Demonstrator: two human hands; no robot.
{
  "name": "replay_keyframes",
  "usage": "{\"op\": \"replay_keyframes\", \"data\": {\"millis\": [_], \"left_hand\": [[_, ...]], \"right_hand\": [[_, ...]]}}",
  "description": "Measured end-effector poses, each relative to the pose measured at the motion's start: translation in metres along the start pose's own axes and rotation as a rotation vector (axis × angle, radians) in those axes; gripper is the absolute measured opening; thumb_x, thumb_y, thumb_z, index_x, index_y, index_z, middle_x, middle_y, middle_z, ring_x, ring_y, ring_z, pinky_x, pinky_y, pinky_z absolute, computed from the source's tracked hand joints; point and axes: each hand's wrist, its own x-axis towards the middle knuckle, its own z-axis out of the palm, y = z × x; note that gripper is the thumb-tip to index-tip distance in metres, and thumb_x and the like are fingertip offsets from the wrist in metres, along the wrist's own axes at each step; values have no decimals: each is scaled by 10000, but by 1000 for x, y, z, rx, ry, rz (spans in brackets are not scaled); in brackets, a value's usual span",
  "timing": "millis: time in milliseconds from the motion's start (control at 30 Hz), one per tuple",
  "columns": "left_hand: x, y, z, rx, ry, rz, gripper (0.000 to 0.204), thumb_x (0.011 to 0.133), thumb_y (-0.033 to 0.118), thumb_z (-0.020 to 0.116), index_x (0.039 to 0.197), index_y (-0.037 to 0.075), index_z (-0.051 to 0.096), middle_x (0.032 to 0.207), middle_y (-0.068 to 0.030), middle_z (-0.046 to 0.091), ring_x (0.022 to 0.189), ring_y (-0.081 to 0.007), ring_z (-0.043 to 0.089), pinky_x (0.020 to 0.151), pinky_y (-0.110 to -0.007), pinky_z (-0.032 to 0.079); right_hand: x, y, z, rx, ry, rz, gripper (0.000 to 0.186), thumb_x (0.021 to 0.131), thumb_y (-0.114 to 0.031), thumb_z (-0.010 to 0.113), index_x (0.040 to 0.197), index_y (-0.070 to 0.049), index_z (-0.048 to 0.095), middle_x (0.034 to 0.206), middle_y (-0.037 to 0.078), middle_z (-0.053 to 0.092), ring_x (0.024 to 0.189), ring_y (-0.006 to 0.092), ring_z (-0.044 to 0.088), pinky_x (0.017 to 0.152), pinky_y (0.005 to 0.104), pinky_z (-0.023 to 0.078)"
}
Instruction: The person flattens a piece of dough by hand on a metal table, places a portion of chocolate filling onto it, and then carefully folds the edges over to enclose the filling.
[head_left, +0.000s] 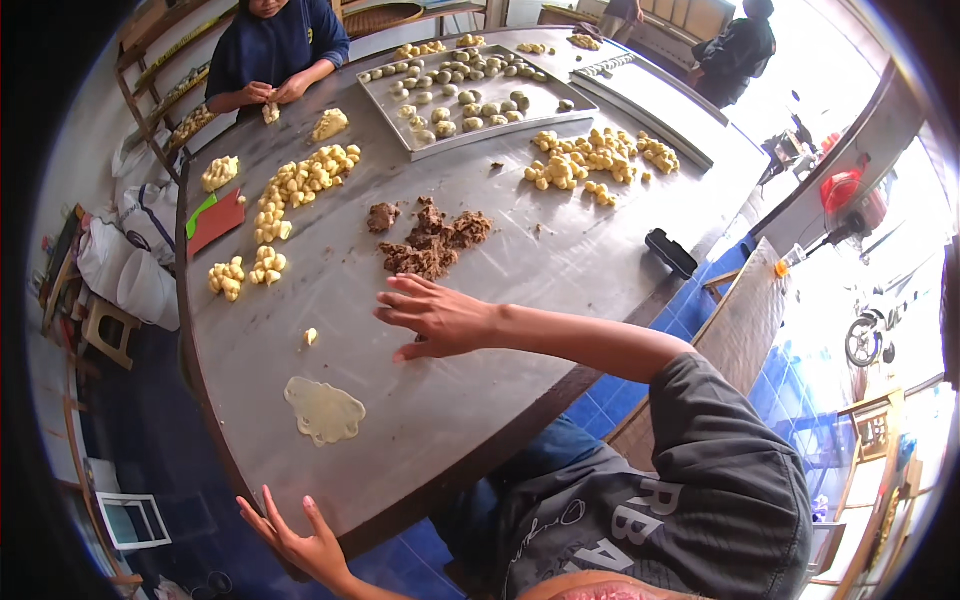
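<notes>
While the flat dough piece [324,409] lay on the grey tabletop [520,280], the left hand [300,545] hung past the near edge, fingers spread, holding nothing. The right hand [437,318] hovered flat and spread just beside the brown filling pile [430,243]. Little yellow dough balls [300,185] sat farther away.

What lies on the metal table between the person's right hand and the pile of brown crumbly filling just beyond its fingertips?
Nothing visible. The right hand hovers open, fingers spread, with only bare grey metal table between its fingertips and the brown crumbly filling pile. The flat pale dough disc lies off to the near side, not between them.
</notes>
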Motion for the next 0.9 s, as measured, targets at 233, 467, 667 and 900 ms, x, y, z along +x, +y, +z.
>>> {"op": "replay_keyframes", "data": {"millis": [233,467,667,900], "left_hand": [[1,1,-1,3,1,3,509,887,298,635,1332,74,534,1525,-170,314,1413,-361,278,1129,-499,277],[2,17,-9,-34,-14,-25,486,899,274,633,1336,85,533,1524,-168,318,1397,-364,301,1135,-489,262],[2,13,-10,-36,4,-6,484,900,271,631,1334,82,533,1521,-170,321,1394,-367,306,1138,-492,258],[2,13,-9,-54,9,9,483,900,267,630,1336,83,534,1520,-171,323,1393,-365,310,1137,-491,259]], "right_hand": [[1,1,30,179,-157,-44,506,954,-441,509,1162,17,561,1164,175,550,1179,350,475,1030,431,384],[-13,5,45,218,-195,83,408,945,-341,555,1141,16,553,1110,174,558,1152,354,493,996,441,414],[-19,-21,39,-18,-96,-117,317,945,-280,542,1061,11,590,1031,160,586,1137,354,507,1002,442,416],[-33,-25,32,207,-191,-32,292,969,-244,500,1011,36,573,1005,186,573,1083,326,522,960,395,441]]}}
